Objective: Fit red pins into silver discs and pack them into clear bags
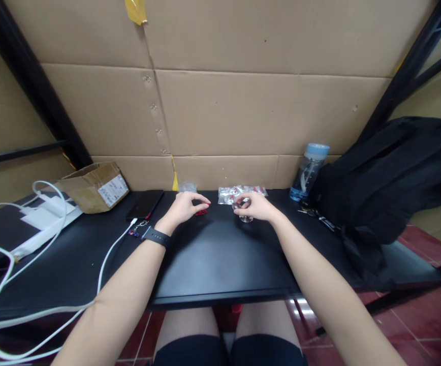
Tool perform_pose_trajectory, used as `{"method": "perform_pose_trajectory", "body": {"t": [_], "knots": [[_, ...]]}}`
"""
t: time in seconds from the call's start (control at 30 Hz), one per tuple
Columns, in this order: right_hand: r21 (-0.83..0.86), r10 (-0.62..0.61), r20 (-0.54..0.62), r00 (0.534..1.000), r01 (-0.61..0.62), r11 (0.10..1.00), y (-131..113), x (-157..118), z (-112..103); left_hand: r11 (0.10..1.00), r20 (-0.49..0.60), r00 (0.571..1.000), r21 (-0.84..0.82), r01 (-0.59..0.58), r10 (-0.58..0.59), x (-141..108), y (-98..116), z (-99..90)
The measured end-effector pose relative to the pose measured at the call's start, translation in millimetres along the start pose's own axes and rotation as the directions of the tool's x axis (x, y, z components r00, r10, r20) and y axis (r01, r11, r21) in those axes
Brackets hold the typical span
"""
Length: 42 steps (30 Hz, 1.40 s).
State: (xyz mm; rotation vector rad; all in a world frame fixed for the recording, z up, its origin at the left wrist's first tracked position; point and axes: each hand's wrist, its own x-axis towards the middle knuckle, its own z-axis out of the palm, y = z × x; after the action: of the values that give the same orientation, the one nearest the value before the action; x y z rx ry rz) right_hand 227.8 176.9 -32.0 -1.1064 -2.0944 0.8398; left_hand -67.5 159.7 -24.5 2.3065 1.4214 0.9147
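Note:
Just above the black table [220,254], my left hand [186,207] has its thumb and fingers curved toward each other, with a gap between the tips. Small red pieces [201,212] lie beneath its fingertips. My right hand [254,206] is closed round a small clear round object [237,206]. Another clear round piece [246,219] is on the table just under that hand, partly hidden by it. Behind my right hand lies a clear plastic packet with red bits [226,195].
At the left are an open cardboard box [87,190], a dark phone [145,204], a keychain [134,231] and white cables [104,264]. A water bottle [308,170] and black backpack [388,178] stand right. Cardboard panels [220,112] rise behind.

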Motion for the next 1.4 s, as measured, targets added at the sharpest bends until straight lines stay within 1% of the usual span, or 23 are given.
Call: {"method": "perform_pose_trajectory", "body": {"t": [0.07,0.13,0.27,0.33,0.43,0.53,0.67,0.8,0.9,0.97,1.1,1.17,1.23,1.3,1.4], "knots": [[0.086,0.007,-0.013,1.000,-0.006,0.996,-1.7,0.0,3.7,0.998,-0.035,0.998,0.000,-0.060,0.060,1.0,7.2,2.5],[0.171,-0.011,-0.027,1.000,0.015,0.985,-3.2,0.4,7.7,0.994,-0.060,0.992,0.006,-0.109,0.109,1.2,14.0,5.4],[0.307,-0.101,-0.097,0.990,0.126,0.943,-6.5,3.0,17.9,0.995,-0.162,0.982,-0.008,-0.102,0.099,-0.6,24.6,13.4],[0.379,-0.129,-0.145,0.981,0.176,0.908,-9.4,4.6,24.1,0.993,-0.209,0.974,-0.067,-0.100,0.084,-1.8,28.7,18.2],[0.454,-0.150,-0.203,0.968,0.228,0.861,-16.0,5.3,33.0,0.974,-0.233,0.970,-0.191,-0.122,0.076,-2.9,34.5,24.8],[0.451,-0.188,-0.216,0.958,0.269,0.851,-23.2,3.3,39.0,0.954,-0.236,0.969,-0.269,-0.134,0.069,-3.2,40.0,29.1],[0.405,-0.230,-0.211,0.950,0.299,0.864,-27.0,0.7,41.7,0.947,-0.234,0.970,-0.293,-0.131,0.061,-3.0,44.8,31.2],[0.341,-0.262,-0.215,0.941,0.324,0.882,-27.7,-0.3,39.8,0.938,-0.247,0.967,-0.316,-0.145,0.066,-3.1,45.6,31.6],[0.254,-0.255,-0.232,0.939,0.311,0.916,-30.8,-1.4,37.8,0.947,-0.245,0.969,-0.301,-0.116,0.041,-4.0,46.2,31.6],[0.236,-0.230,-0.249,0.941,0.289,0.928,-32.7,-1.7,37.9,0.959,-0.242,0.970,-0.265,-0.097,0.031,-5.1,48.0,31.1],[0.339,-0.149,-0.260,0.954,0.235,0.911,-31.0,0.5,42.9,0.992,-0.268,0.963,-0.106,-0.065,0.034,-7.7,54.6,28.1],[0.423,-0.090,-0.237,0.967,0.186,0.887,-28.6,1.9,46.3,0.996,-0.292,0.955,-0.047,-0.075,0.058,-8.6,57.6,26.0],[0.492,-0.038,-0.203,0.979,0.135,0.860,-27.5,2.3,48.6,0.995,-0.303,0.950,-0.028,-0.092,0.079,-9.2,59.5,24.1],[0.509,-0.007,-0.171,0.985,0.095,0.856,-28.7,1.5,49.1,0.996,-0.299,0.951,-0.013,-0.086,0.079,-9.6,60.2,22.8],[0.486,0.021,-0.145,0.989,0.053,0.873,-32.7,-0.4,47.3,0.997,-0.277,0.958,0.025,-0.068,0.072,-10.0,59.9,22.4]]}}
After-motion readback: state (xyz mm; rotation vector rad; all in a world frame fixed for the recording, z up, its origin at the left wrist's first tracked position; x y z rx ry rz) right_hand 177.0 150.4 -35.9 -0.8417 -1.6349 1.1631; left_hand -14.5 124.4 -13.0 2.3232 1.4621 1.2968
